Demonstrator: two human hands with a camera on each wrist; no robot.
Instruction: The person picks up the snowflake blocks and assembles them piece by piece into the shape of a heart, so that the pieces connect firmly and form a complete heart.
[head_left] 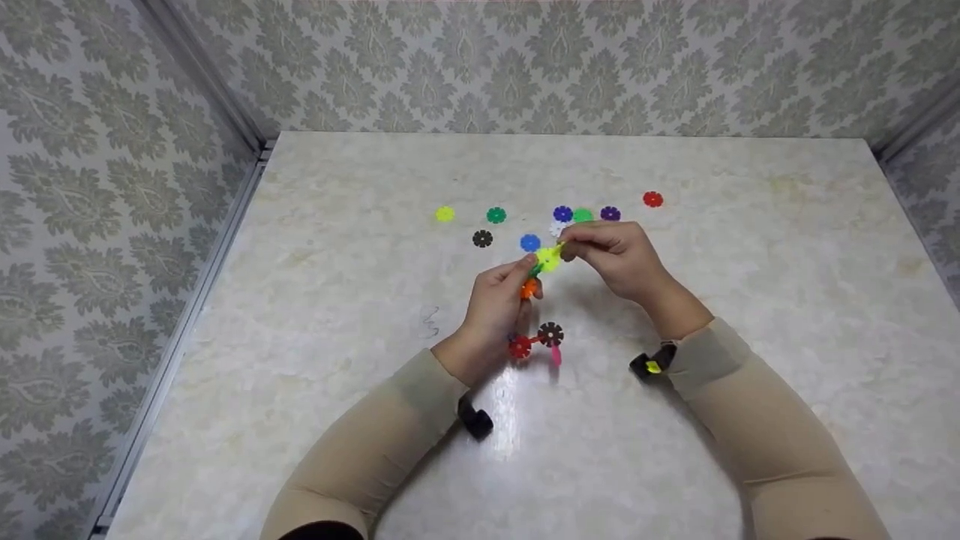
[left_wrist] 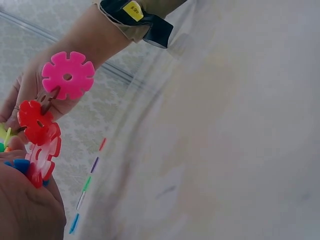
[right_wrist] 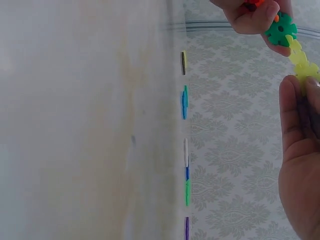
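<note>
A chain of joined notched discs hangs from my left hand (head_left: 495, 311); its fingers and thumb pinch the upper part, by a green disc (right_wrist: 281, 29) and an orange disc (head_left: 529, 288). Below the hand dangle a red disc (head_left: 520, 346), a dark brown disc (head_left: 550, 334) and a pink disc (left_wrist: 68, 75). At the upper end, yellow discs (head_left: 548, 259) reach across to my right hand (head_left: 619, 259), whose thumb and fingertips pinch the outermost one (right_wrist: 303, 85). In the left wrist view a blue disc (left_wrist: 20, 165) shows beside the left palm, partly hidden.
Loose discs lie on the table (head_left: 337, 225) beyond the hands: yellow (head_left: 445, 214), green (head_left: 496, 215), black (head_left: 482, 238), blue (head_left: 530, 242), white (head_left: 559, 228), purple (head_left: 610, 214) and red (head_left: 653, 199), among several. Patterned walls (head_left: 510, 67) stand behind and at the sides.
</note>
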